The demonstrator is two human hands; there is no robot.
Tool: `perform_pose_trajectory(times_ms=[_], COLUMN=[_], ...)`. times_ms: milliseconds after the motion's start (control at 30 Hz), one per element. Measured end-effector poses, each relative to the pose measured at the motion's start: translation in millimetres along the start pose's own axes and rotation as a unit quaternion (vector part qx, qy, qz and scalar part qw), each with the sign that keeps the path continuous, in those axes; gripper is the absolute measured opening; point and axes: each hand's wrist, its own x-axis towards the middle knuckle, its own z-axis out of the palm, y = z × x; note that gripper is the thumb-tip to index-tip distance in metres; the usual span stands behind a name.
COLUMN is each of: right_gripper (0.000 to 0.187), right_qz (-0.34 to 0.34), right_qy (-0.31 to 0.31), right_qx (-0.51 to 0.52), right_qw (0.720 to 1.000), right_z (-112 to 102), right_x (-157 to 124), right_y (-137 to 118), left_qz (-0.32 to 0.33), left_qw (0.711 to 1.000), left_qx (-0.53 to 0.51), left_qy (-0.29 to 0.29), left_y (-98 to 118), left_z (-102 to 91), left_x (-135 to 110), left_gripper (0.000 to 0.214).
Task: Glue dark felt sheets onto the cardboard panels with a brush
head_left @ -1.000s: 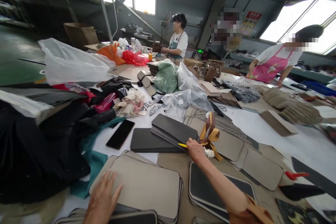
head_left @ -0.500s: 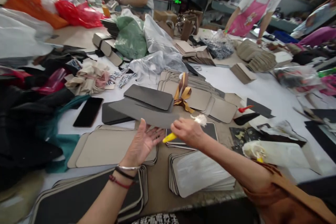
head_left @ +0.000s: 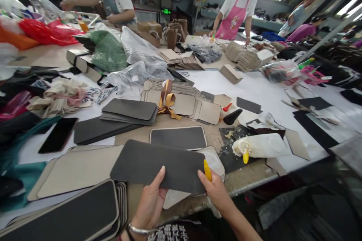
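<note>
A dark grey rounded panel [head_left: 158, 165] is held up in front of me, spanning both hands. My left hand [head_left: 151, 199] grips its lower edge, thumb on top and fingers underneath. At the panel's right end, my right hand [head_left: 216, 192] pinches the corner and also keeps a yellow-handled tool [head_left: 207, 170]; the tool's other end is hidden now. Under and behind the panel lies a pale, wet-looking stack of boards [head_left: 212, 158], mostly covered. Just beyond it rests a dark panel with a beige border [head_left: 178, 138].
Grey panels [head_left: 128, 109] are stacked beyond my hands, beside beige boards [head_left: 209, 111] and a ribbon [head_left: 166, 101]. Bordered panels [head_left: 68, 211] and a phone [head_left: 58, 134] lie left. A white glue-smeared bottle [head_left: 260, 145] lies right. Two people [head_left: 234, 11] stand across the table.
The grey panel has come off the far stack toward me and turned flat. My left hand, open before, now grips it. The view has swung to the right.
</note>
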Motion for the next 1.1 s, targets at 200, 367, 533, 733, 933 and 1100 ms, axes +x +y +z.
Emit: perform_pose_trajectory(times_ms=[200,367,533,733,933,1100], right_gripper=[0.035,0.031,0.030,0.026,0.028,0.025], right_qz=[-0.061,-0.091,-0.126,-0.112,-0.077,-0.054], right_qy=[0.015,0.018,0.002,-0.050,-0.099,-0.103], right_qx=[-0.186,-0.270,-0.338,-0.436,-0.462,-0.468], right_qw=[0.981,0.958,0.933,0.892,0.878,0.876], right_z=[-57.0,-78.9,-89.5,-93.1,-90.7,-89.3], right_x=[7.5,26.6,54.7,81.8,92.8,93.1], right_y=[60.4,91.6,99.3,108.6,117.8,110.4], left_qz=[0.026,0.082,0.133,0.159,0.144,0.134], left_qw=[0.996,0.956,0.892,0.809,0.774,0.761], left_qx=[0.075,0.280,0.428,0.558,0.607,0.626], left_qy=[0.052,0.011,0.051,0.092,0.111,0.108], left_y=[-16.2,-28.6,-43.9,-57.2,-60.3,-60.1], left_z=[-47.5,-75.6,-75.5,-75.2,-78.1,-80.2], left_x=[8.5,10.0,22.7,34.0,37.6,41.7], left_gripper=[0.030,0.040,0.045,0.031,0.028,0.030])
